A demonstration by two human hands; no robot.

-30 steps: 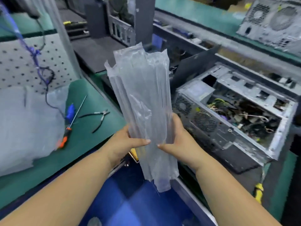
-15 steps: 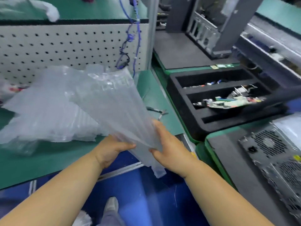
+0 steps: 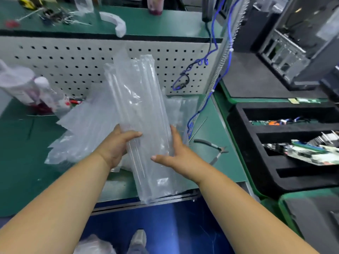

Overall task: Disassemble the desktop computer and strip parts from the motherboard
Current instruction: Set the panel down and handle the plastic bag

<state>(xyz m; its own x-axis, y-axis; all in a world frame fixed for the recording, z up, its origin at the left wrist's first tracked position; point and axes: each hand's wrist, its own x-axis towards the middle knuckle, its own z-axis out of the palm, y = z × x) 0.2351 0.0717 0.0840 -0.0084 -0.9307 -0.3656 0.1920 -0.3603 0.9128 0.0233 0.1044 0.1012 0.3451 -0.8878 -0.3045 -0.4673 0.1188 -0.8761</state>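
Both hands, left hand [image 3: 117, 143] and right hand [image 3: 176, 153], clasp the air-cushion wrap [image 3: 145, 114] with curled fingers, probably to lay it on the wrap pile [image 3: 82, 125] at centre frame.

At the centre of the frame I hold an air-column bag [image 3: 145, 114] between my left hand [image 3: 117, 143] and right hand [image 3: 178, 153], above a heap of bags [image 3: 82, 129] on the bench [image 3: 18, 162]. Pliers [image 3: 212, 145] lie just right of my right hand; the pegboard [image 3: 73, 63] stands behind. At right, a compartment tray [image 3: 256, 162] holds a circuit board [image 3: 308, 151].
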